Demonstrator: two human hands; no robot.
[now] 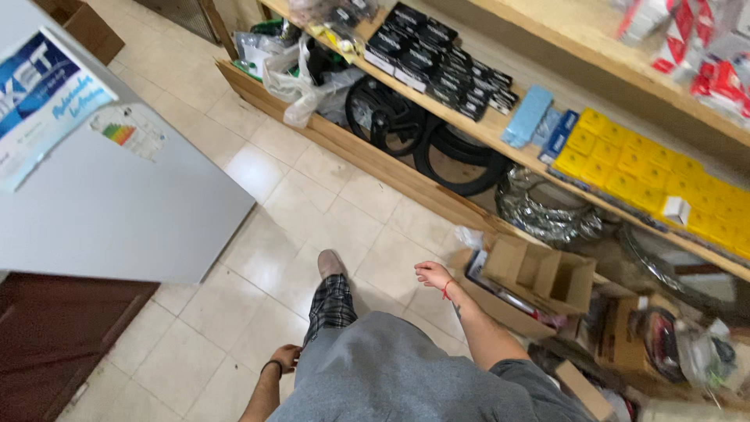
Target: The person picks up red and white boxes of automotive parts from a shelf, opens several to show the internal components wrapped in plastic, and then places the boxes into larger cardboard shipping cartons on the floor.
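A tiled floor (297,195) spreads below both hands, past the fingertips. A long wooden shelf (500,129) runs well beyond the right fingers, carrying black boxes (437,59) and yellow boxes (648,168), with black tyres (406,125) beneath. A white appliance (109,195) stands far out from the left fingers. An open cardboard box (539,277) sits just beside the right fingers. The right hand (432,275) hangs empty, fingers loosely curled. The left hand (285,358) is low beside the leg; its fingers cannot be made out.
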